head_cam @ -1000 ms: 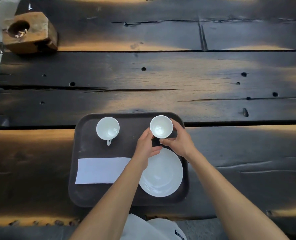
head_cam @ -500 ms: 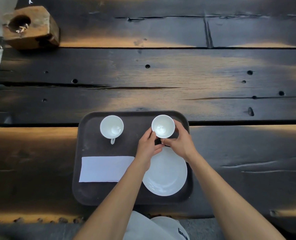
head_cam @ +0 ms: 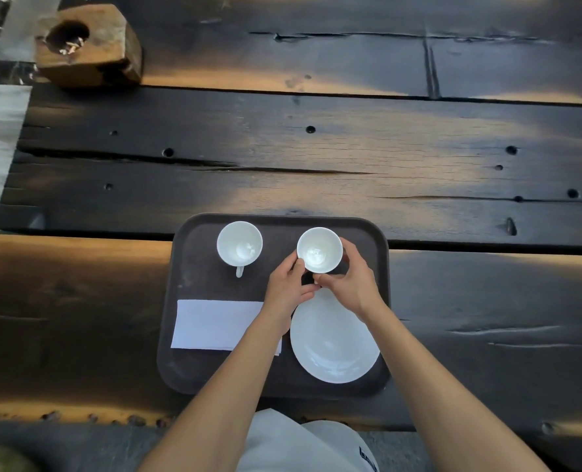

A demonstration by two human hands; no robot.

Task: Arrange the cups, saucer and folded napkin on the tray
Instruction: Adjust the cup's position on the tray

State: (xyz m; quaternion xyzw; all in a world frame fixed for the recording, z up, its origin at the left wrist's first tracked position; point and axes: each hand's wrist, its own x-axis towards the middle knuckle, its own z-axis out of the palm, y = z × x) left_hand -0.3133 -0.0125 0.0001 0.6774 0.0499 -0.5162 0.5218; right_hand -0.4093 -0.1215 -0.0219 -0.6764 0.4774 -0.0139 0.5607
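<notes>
A dark brown tray (head_cam: 194, 281) lies on the wooden table near its front edge. At the tray's back left stands a white cup (head_cam: 239, 245), its handle pointing toward me. A second white cup (head_cam: 319, 250) is at the back right, held from both sides: my left hand (head_cam: 288, 287) grips its left wall and my right hand (head_cam: 349, 279) wraps its right and near side. Its handle is hidden by my fingers. A white saucer (head_cam: 330, 342) rests on the tray's front right. The folded white napkin (head_cam: 216, 323) lies flat at the front left, partly under my left forearm.
A chunky wooden block with a round hollow (head_cam: 87, 46) sits at the table's far left corner. The table is made of dark, weathered planks (head_cam: 351, 148) with gaps and holes. The table's left edge (head_cam: 7, 185) borders a pale floor.
Both hands stay on the right-hand cup, which has hardly moved on the tray. The view has shifted slightly as my head moved.
</notes>
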